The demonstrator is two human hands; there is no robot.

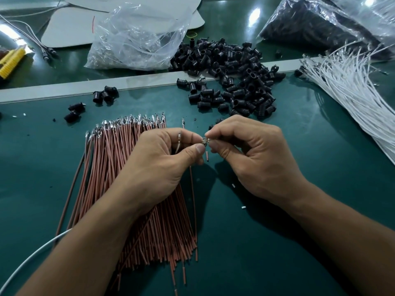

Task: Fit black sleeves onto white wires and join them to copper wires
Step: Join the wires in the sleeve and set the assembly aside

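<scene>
Black sleeves [230,82] lay heaped at one o'clock, mostly unfitted; left hand [162,161] and right hand [254,154] pinched one terminal [204,141].

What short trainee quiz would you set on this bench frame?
1. True or false: the heap of black plastic sleeves lies farther from the camera than the left hand and the right hand.
2. What hangs from the left hand's grip? A, a single copper-coloured wire; B, a yellow ribbed tool; C, a clear plastic bag.
3. What does the right hand pinch at its fingertips?
Key: 1 true; 2 A; 3 a small silvery metal terminal.
</scene>
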